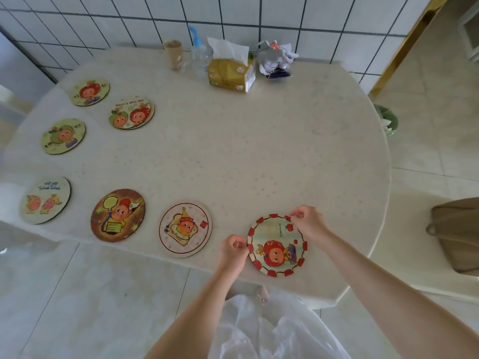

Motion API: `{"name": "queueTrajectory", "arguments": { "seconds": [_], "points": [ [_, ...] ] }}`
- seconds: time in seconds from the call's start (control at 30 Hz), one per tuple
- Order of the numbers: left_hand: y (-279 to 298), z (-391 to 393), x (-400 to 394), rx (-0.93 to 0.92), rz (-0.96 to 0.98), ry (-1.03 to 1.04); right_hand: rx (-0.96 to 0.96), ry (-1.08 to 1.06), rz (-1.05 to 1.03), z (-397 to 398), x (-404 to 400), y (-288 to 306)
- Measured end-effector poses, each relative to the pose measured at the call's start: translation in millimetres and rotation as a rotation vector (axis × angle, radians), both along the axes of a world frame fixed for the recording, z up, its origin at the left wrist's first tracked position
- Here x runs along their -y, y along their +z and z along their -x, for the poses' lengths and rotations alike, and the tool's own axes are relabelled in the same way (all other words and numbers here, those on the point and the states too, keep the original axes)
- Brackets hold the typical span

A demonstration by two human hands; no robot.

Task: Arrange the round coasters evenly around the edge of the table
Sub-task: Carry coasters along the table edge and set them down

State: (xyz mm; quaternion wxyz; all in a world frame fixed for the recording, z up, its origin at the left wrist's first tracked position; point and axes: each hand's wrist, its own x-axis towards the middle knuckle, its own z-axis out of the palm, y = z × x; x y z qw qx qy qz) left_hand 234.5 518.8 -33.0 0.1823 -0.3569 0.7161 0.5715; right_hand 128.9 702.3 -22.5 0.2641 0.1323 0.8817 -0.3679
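A red-bordered round coaster (276, 246) lies near the table's front edge. My left hand (234, 248) pinches its left rim and my right hand (308, 222) pinches its upper right rim. Along the front and left edge lie a toast-picture coaster (185, 229), a brown coaster (118, 215), a pale coaster (45, 200), a green coaster (63, 136) and a yellow-green coaster (90, 92). A small stack of coasters (131, 114) sits further in from the left edge.
The cream round table (259, 151) stands against a tiled wall. At its back are a paper cup (173, 55), a clear bottle (200, 58), a tissue pack (231, 72) and a crumpled bag (276, 59). A brown bag (456, 234) stands on the floor at right.
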Motion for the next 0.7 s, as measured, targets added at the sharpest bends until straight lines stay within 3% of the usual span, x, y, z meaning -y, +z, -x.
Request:
{"name": "queueTrajectory", "arguments": {
  "seconds": [0.33,0.7],
  "points": [
    [-0.5,38.2,61.0,-0.024,0.077,-0.004,-0.047,0.223,-0.023,70.7,30.9,30.3],
    [14.8,146.8,221.9,-0.117,0.088,0.136,-0.105,0.322,0.027,176.0,204.1,47.5]
  ]
}}
